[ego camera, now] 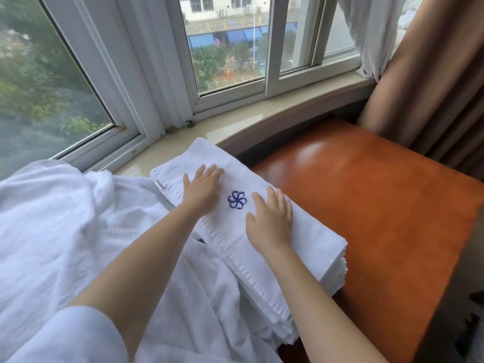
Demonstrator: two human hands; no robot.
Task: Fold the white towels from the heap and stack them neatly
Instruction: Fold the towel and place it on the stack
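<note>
I see a folded white towel [262, 231] lying on top of a stack of folded towels [332, 273], a long rectangle of soft terry with a ribbed woven band running along its left edge and a small tag at the far left corner. A blue pinwheel-shaped emblem [237, 200] is stitched into its upper face. The stack sits on the left part of a glossy orange-brown wooden desk [379, 205], its far end reaching onto the polished stone windowsill [235, 121]. The layered edges of the stack show as thin, slightly frayed lines on the right side.

My left hand [203, 188] lies flat on the top towel just left of the emblem, fingers straight and slightly spread, gripping nothing. My right hand [271, 218] lies flat just right of the emblem, fingers straight and together, thumb out, also released and only pressing on the cloth.

To the left, a rumpled heap of white towels [78, 218] spreads in soft folds, touching the stack's left side. A brown curtain [432, 74] hangs at the right, with a sheer white one [372, 30] beside it.
</note>
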